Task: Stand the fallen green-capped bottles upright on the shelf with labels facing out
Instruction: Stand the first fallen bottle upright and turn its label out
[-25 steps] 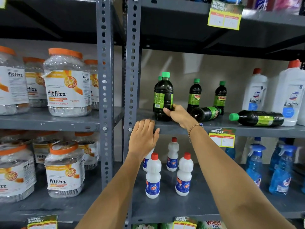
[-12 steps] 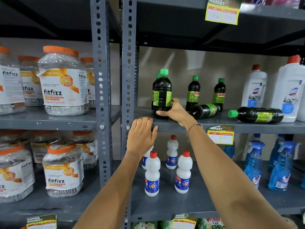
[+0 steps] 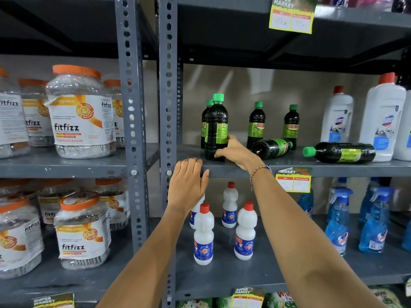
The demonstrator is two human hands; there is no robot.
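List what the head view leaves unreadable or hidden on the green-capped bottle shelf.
- Rear bottle: mostly hidden behind the front bottle.
- Front bottle's base: covered by the right hand.
- Price tag: handwriting too faint to read.
- Near fallen bottle: cap hidden; it points away.
- Far-right white bottle: cut off by the frame edge.

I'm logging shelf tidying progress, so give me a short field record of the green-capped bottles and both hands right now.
upright bottles: four, including the front bottle
fallen bottles: two, the left fallen bottle with base toward camera, the right fallen bottle with cap pointing left
right hand: gripping the front bottle's lower part
left hand: open, at the shelf edge, holding nothing
front bottle label: turned partly sideways
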